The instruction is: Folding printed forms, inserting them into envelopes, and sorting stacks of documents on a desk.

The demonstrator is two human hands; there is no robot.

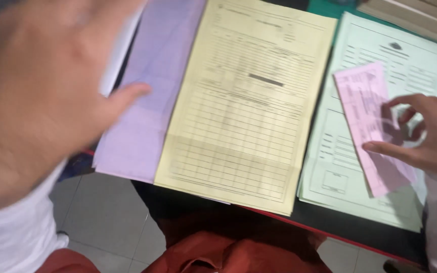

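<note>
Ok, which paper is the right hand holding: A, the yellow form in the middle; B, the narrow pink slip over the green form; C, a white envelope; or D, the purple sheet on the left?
B: the right hand pinches the narrow pink slip, which lies over the green form, while the yellow form sits apart in the middle.

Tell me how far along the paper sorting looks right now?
Already laid out: a purple stack, a yellow form stack and a green form stack, side by side on the table. In hand: the right hand pinches a pink slip over the green stack; the left hand, blurred, hovers by the purple one. Left: the pink slip isn't set down.
</note>
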